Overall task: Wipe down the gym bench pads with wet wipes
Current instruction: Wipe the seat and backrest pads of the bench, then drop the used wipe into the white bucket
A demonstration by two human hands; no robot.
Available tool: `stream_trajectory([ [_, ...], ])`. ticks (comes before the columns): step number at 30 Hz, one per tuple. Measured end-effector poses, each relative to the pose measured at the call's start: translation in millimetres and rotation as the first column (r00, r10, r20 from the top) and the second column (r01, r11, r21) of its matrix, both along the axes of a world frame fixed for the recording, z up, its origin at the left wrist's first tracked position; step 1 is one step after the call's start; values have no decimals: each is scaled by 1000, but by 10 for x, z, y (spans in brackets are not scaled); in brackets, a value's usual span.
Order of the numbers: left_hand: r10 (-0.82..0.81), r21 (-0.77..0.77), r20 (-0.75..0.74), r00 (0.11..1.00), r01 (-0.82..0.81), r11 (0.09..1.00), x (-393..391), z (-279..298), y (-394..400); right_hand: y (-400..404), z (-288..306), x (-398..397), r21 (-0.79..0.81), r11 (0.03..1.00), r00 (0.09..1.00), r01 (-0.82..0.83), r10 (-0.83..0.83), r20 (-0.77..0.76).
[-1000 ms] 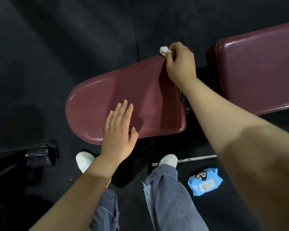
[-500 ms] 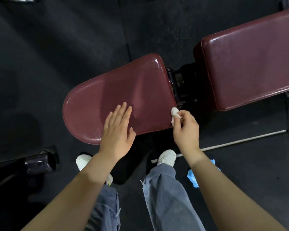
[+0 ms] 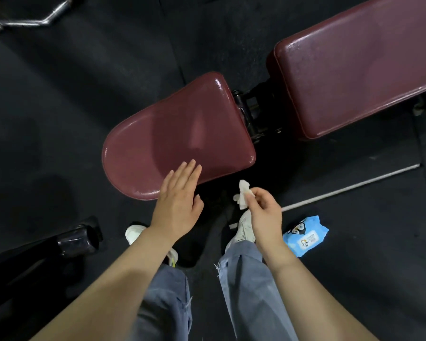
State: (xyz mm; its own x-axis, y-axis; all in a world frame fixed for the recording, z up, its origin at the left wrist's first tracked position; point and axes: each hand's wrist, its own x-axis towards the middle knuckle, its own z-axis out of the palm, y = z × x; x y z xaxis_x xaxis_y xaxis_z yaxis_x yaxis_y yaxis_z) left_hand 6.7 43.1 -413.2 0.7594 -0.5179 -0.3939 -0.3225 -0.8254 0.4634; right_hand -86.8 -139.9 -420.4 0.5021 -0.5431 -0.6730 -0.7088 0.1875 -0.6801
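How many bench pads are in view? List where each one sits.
2. The rounded seat pad lies in the middle, under the left hand's fingertips. The long back pad runs off the upper right edge, so further pads may be out of view.

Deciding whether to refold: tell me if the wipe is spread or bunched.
Bunched: the wipe is a crumpled white wad pinched by the right hand.

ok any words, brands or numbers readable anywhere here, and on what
None can be read.
Blue wet wipes pack on the floor: a cartoon figure and a white label with print, too small and blurred to read.
Seat pad and back pad: no text visible.
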Motion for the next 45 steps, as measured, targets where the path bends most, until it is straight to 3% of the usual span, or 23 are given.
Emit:
stream_trajectory([
  [3,-4,-68,-21,1000,3,998,-39,279,-81,-110,400,108,228,972,993,58,-79,84],
  [5,10,-121,-34,999,-14,993,-33,528,-193,-242,665,154,289,955,990,67,-100,98],
  [8,69,-219,-107,992,-91,972,-10,948,-417,-468,1052,154,288,958,993,-17,-17,115],
  [13,102,-360,-369,924,-244,900,-43,1548,-872,-811,1628,30,266,957,983,-112,69,168],
  [21,-33,-373,-409,912,-134,918,-357,1953,-1729,-1406,1973,-427,223,973,976,-61,11,216],
  [26,-137,-331,-439,888,-18,943,-616,1869,-2263,-1724,1858,-794,182,967,968,180,-207,141],
  [31,-285,-257,-412,865,190,948,-921,1474,-2761,-1924,1448,-1220,244,889,902,388,-421,99],
  [37,-457,-160,-357,814,429,889,-1143,696,-3056,-1980,843,-1662,365,788,819,497,-564,102],
  [41,-531,-92,-345,774,535,840,-1211,250,-3220,-2062,358,-1936,292,792,820,535,-571,46],
  [45,-504,12,-369,781,546,838,-1258,-159,-3340,-2150,-250,-2201,214,722,751,658,-649,-120],
])
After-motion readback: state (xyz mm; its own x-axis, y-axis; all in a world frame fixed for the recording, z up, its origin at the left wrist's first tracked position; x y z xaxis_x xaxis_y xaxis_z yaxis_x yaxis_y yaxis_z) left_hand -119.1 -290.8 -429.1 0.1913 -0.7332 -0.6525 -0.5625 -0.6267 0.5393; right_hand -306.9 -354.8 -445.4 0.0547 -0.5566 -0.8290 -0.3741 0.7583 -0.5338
